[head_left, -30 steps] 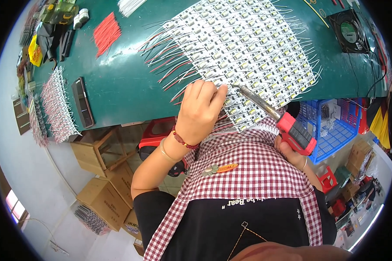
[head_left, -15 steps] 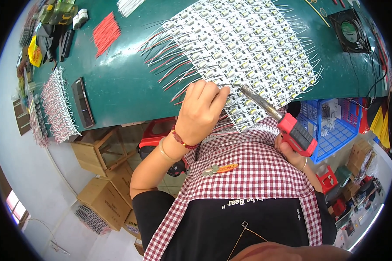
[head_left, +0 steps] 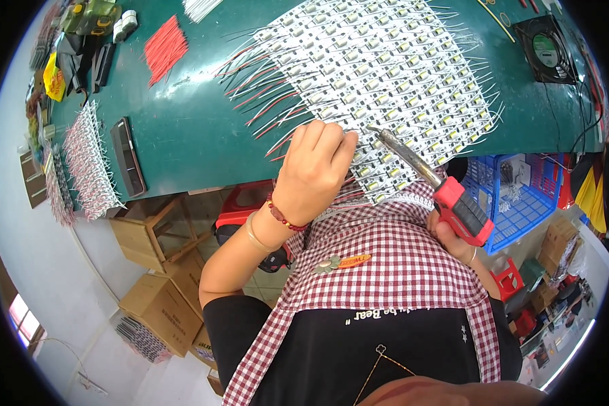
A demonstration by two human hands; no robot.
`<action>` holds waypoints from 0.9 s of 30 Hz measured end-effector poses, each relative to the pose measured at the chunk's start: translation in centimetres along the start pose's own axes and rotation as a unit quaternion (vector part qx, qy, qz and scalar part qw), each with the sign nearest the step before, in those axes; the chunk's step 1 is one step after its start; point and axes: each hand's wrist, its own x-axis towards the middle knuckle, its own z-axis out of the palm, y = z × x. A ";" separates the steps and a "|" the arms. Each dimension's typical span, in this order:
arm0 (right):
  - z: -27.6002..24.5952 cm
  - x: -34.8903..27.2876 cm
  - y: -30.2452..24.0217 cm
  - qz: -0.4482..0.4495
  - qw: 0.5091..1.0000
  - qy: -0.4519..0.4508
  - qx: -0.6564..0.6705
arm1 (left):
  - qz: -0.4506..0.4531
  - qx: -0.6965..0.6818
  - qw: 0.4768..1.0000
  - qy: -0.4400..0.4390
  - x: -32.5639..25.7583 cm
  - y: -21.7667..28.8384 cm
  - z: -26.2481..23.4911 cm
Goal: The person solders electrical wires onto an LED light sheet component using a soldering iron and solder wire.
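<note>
A red-and-black soldering iron (head_left: 413,161) lies in my right hand (head_left: 452,242), which grips its handle. The iron's tip hovers or rests over a large panel of small white circuit boards (head_left: 386,74), just right of my left fingertips; contact cannot be made out. My left hand (head_left: 314,162) is closed in a pinch at the panel's near left part, and what sits between its fingertips is hidden. Red, white and black wires (head_left: 267,101) stick out along the panel's left edge. The panel's near corner reaches my checked apron (head_left: 386,271).
On the green table (head_left: 196,128) lie a bundle of red wires (head_left: 166,51), a dark phone-like slab (head_left: 128,157) and wired board strips (head_left: 88,162). A black fan (head_left: 545,49) stands far right. Below the edge are a blue crate (head_left: 521,216) and cardboard boxes (head_left: 157,308).
The soldering iron has shifted slightly to the right, its tip a little farther from my left fingertips. My left hand stays almost in place.
</note>
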 end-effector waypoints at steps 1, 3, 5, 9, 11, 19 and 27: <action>-0.1 0.0 0.0 -0.005 1.000 -0.005 -0.012 | -0.002 0.001 1.000 -0.001 0.0 0.0 0.0; -0.1 0.0 -0.2 0.009 1.000 -0.002 0.012 | -0.004 0.006 1.000 -0.005 -0.1 0.1 -0.1; 0.0 -0.1 -0.1 0.022 0.999 0.003 0.037 | -0.005 0.012 1.000 -0.009 0.1 0.1 -0.3; -0.1 -0.1 -0.3 0.038 0.997 0.008 0.063 | 0.012 0.049 0.999 0.012 0.4 0.2 -0.8; -0.3 0.2 -0.9 0.051 0.995 0.009 0.082 | 0.012 0.053 0.998 0.024 0.4 0.3 -0.8; -1.2 -0.3 -1.3 0.067 0.991 -0.040 0.113 | -0.014 -0.036 0.997 0.062 -1.3 1.4 0.8; -0.7 -0.1 -1.5 0.039 0.993 -0.014 0.113 | -0.012 -0.022 0.999 0.031 -1.2 1.4 0.7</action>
